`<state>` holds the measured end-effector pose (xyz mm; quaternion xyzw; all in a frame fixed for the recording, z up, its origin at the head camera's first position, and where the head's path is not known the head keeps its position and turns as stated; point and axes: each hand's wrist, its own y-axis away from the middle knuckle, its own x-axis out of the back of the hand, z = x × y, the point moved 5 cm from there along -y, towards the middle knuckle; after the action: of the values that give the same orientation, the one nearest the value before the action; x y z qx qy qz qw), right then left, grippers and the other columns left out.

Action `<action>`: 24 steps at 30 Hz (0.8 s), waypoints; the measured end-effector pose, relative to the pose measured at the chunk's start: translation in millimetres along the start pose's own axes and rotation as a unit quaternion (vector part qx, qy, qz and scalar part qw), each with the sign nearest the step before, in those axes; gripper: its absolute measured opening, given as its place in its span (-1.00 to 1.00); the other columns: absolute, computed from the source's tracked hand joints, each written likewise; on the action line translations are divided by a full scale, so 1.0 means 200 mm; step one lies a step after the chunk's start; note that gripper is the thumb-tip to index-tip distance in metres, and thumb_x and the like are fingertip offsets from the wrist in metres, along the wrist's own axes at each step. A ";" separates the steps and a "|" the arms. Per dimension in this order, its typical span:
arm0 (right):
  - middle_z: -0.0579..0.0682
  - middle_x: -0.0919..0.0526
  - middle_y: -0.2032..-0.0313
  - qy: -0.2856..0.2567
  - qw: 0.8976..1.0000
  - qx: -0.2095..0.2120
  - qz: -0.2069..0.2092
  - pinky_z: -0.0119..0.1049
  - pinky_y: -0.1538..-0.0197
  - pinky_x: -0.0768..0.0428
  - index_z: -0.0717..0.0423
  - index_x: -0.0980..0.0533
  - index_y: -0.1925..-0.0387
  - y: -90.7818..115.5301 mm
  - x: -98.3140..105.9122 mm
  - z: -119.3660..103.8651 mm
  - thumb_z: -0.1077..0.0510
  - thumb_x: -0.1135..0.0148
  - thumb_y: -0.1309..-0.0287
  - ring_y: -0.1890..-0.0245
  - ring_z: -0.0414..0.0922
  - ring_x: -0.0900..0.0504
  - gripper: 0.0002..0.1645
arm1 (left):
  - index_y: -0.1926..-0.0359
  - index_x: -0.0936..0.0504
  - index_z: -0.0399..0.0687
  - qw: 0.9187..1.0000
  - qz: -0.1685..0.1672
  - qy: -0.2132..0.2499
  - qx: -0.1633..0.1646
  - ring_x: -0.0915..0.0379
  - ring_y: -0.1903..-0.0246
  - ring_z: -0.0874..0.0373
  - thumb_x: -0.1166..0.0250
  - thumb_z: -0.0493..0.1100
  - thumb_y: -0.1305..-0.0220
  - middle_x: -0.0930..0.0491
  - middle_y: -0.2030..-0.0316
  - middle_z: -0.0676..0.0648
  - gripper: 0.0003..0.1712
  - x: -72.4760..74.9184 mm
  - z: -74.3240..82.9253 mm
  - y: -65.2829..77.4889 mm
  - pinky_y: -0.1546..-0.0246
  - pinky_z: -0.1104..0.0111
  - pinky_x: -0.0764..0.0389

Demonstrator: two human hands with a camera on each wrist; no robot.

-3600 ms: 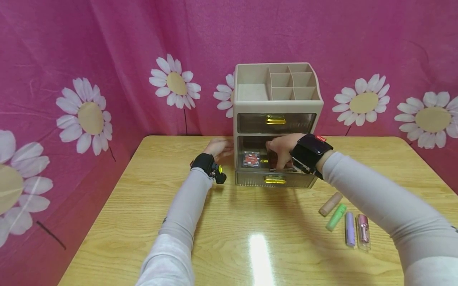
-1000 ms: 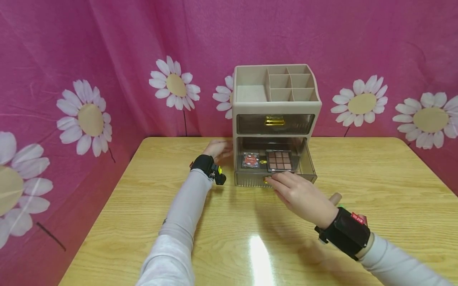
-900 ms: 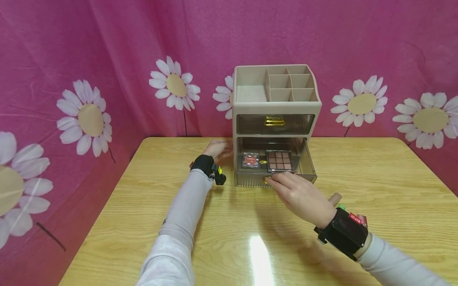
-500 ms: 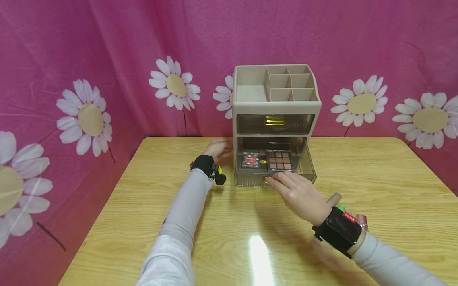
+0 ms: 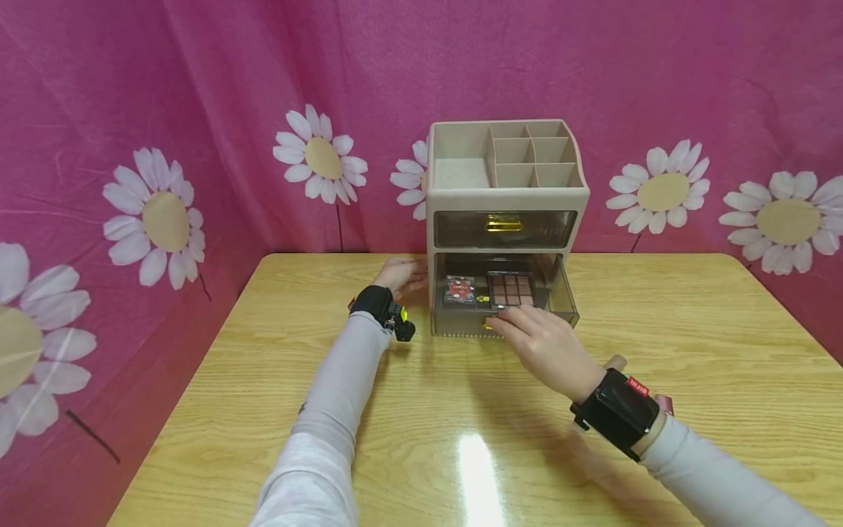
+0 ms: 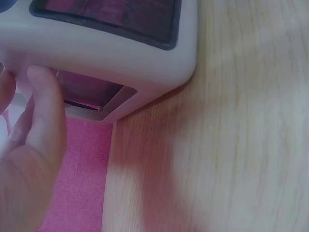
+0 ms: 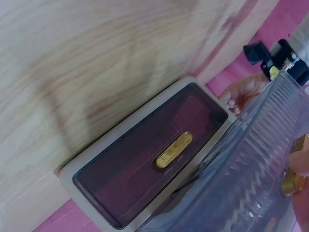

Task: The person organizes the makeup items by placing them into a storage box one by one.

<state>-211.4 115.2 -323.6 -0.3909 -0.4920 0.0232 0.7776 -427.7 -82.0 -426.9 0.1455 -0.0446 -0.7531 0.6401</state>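
A beige cosmetics organizer (image 5: pixel 507 197) stands at the back of the table. My right hand (image 5: pixel 549 351) pinches the gold handle (image 7: pixel 290 181) of its pulled-out smoky drawer (image 5: pixel 461 322), thumb and fingers on it. Inside that drawer lie a small red-labelled compact (image 5: pixel 459 289) on the left and an eyeshadow palette (image 5: pixel 510 288) with brown pans to its right; fingers cover the palette's front edge in the head view. My left hand (image 5: pixel 400 276) touches the organizer's left side with fairly straight fingers, and the left wrist view shows the fingertips at its side wall (image 6: pixel 154 92).
Above the pulled-out drawer is a closed drawer (image 5: pixel 461 229); another closed drawer (image 7: pixel 145 159) sits below, next to the table. Divided compartments (image 5: pixel 533 154) top the organizer. A brown tube (image 5: pixel 616 363) and a pink tube (image 5: pixel 665 404) peek out behind my right wrist.
Earlier my right hand was inside the drawer at the palette; it then came out to the front handle. In the last half second the drawer has slid slightly inward. The left hand stays put.
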 end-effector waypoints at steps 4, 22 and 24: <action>0.06 -0.56 0.32 0.001 1.000 -0.010 -0.004 -0.16 0.18 -0.61 0.26 -0.57 0.20 -0.03 -0.03 0.05 0.45 -0.29 0.14 0.29 -0.06 -0.55 -0.65 | -0.14 -0.38 -0.41 1.000 0.021 -0.015 0.019 -0.45 0.09 0.02 0.01 -0.40 -0.31 -0.46 -0.02 -0.28 -0.62 -0.04 0.07 0.13 -0.10 0.24 -0.44; 0.07 -0.52 0.36 -0.014 0.998 -0.064 0.011 -0.23 0.29 -0.57 0.28 -0.57 0.26 -0.13 -0.13 0.25 0.50 -0.29 0.15 0.33 -0.04 -0.48 -0.70 | -0.01 -0.51 -0.35 1.000 -0.007 0.013 -0.010 -0.51 0.18 0.01 -0.15 -0.39 -0.20 -0.54 0.13 -0.24 -0.67 0.05 -0.08 -0.14 0.12 0.31 -0.59; 0.07 -0.52 0.36 -0.015 0.997 -0.072 0.008 -0.23 0.29 -0.56 0.28 -0.57 0.26 -0.14 -0.14 0.27 0.49 -0.28 0.13 0.32 -0.04 -0.48 -0.71 | -0.08 -0.46 -0.35 1.000 0.010 0.000 0.000 -0.48 0.10 0.00 -0.09 -0.39 -0.25 -0.51 0.05 -0.25 -0.64 0.02 -0.04 -0.08 0.02 0.29 -0.54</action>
<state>-278.1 115.9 -316.6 -0.4495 -0.5003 0.0001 0.7400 -440.2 -81.9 -439.9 0.1451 -0.0463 -0.7465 0.6478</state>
